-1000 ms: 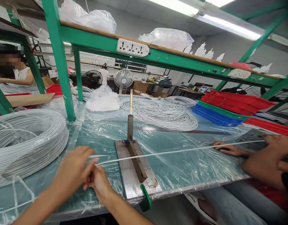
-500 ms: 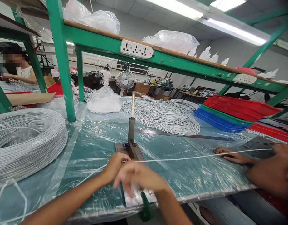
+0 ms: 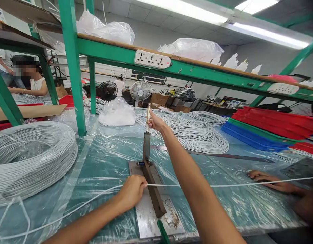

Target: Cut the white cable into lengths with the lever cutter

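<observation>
Fingers (image 3: 144,184) of a worker's left hand (image 3: 132,191) pinch a thin white cable (image 3: 230,185) just left of a brown metal bar (image 3: 155,200), while the right hand (image 3: 155,122), arm outstretched, wraps its fingers around an upright handle (image 3: 148,113) at the bar's far end. The cable stretches from the left side of a plastic-covered table (image 3: 108,149), through the left hand, past the bar and beneath the right forearm (image 3: 189,169), out to the right edge of view; whether it lies over or under the bar is hard to tell. A metal base plate (image 3: 146,220) sits below the bar, near a green clamp handle (image 3: 163,231) at the table's edge. A co-worker's hand (image 3: 264,177) rests on the table where the cable passes at right, a large coil (image 3: 41,176) lies at left, and loose loops of cable (image 3: 207,140) and stacked trays (image 3: 273,118) spread behind
</observation>
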Demonstrator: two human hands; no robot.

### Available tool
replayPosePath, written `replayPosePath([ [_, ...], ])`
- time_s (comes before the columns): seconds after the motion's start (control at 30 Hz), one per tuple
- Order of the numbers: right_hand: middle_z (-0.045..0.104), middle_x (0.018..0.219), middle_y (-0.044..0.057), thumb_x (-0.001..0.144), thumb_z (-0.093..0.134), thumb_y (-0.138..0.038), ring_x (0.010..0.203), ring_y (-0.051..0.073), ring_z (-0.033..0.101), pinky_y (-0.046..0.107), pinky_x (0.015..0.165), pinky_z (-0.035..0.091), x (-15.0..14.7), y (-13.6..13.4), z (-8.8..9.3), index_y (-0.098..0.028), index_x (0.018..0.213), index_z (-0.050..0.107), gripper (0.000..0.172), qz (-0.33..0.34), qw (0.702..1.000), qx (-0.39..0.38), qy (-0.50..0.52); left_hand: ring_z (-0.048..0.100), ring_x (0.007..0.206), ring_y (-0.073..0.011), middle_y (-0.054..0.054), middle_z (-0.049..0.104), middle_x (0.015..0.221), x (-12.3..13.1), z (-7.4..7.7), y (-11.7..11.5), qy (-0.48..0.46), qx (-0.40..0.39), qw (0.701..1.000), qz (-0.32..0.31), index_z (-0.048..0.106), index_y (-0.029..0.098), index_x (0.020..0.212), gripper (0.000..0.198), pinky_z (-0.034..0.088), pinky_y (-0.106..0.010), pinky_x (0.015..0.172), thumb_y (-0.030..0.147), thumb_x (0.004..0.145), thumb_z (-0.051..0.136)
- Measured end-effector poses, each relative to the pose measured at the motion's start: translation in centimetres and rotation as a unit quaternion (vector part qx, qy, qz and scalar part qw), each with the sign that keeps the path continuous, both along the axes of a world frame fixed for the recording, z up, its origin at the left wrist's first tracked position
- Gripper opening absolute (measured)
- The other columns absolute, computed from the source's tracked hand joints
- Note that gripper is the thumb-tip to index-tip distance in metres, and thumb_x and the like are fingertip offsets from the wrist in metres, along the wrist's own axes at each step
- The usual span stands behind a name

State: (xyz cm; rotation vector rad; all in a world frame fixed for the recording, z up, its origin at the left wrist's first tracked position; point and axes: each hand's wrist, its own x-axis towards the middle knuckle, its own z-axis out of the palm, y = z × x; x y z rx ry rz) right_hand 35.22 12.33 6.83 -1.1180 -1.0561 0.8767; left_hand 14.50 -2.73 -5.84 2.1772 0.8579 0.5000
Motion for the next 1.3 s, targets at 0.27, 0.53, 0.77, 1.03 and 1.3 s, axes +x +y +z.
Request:
replayPosePath([
  [0.27,0.04,0.048,-0.009,0.088,0.018,-0.058,0.033,-0.001,0.029,0.016,0.043,0.023,-1.1,-5.4,3.2,-0.006,0.096,0.053,0.063,0.037,0.993,-0.112,-0.004,0.051,0.06,-0.0126,0.001,0.057,0.059,1.8,-2.0,1.3,-0.08,-0.151,0.983,0.062,0.059,0.013,0.061,0.023,0.032,-0.022,0.054,0.032,0.074,0.058],
  [0.53,0.056,0.049,0.004,0.086,0.032,-0.064,0.036,0.012,0.048,0.021,0.038,0.035,-1.6,-18.8,3.0,-0.019,0.087,0.053,0.05,-0.034,0.993,-0.107,0.047,0.039,0.05,-0.0089,0.006,0.042,0.047,3.4,-3.4,1.0,-0.089,-0.172,0.969,0.154,0.047,0.017,0.051,0.036,0.022,-0.023,0.049,0.043,0.063,0.068],
  [0.77,0.057,0.054,0.001,0.066,0.07,-0.055,0.036,0.01,0.047,0.021,0.038,0.037,-3.1,-31.1,-4.2,-0.019,0.083,0.053,0.043,0.024,0.967,-0.246,0.06,0.037,0.049,-0.0092,0.006,0.039,0.047,3.5,-3.3,0.5,-0.086,-0.156,0.968,0.178,0.041,0.018,0.049,0.036,0.02,-0.024,0.049,0.039,0.064,0.065],
  [1.03,0.062,0.077,0.002,0.074,0.066,-0.041,0.043,0.007,0.051,0.014,0.035,0.04,-6.4,-33.9,-3.5,-0.022,0.129,0.037,0.065,0.021,0.925,-0.367,0.099,0.035,0.049,-0.009,0.006,0.037,0.047,3.5,-3.2,0.4,-0.086,-0.127,0.973,0.173,0.038,0.018,0.049,0.036,0.019,-0.023,0.049,0.039,0.066,0.062],
  [1.3,0.025,0.038,-0.014,0.065,0.062,-0.053,0.021,0.003,0.018,0.012,0.022,0.014,-5.3,-32.4,-5.6,-0.021,0.089,0.04,0.046,0.068,0.897,-0.436,0.009,0.034,0.048,-0.0085,0.007,0.037,0.046,3.3,-3.4,0.6,-0.093,-0.121,0.974,0.168,0.04,0.018,0.049,0.036,0.02,-0.023,0.049,0.041,0.065,0.062],
])
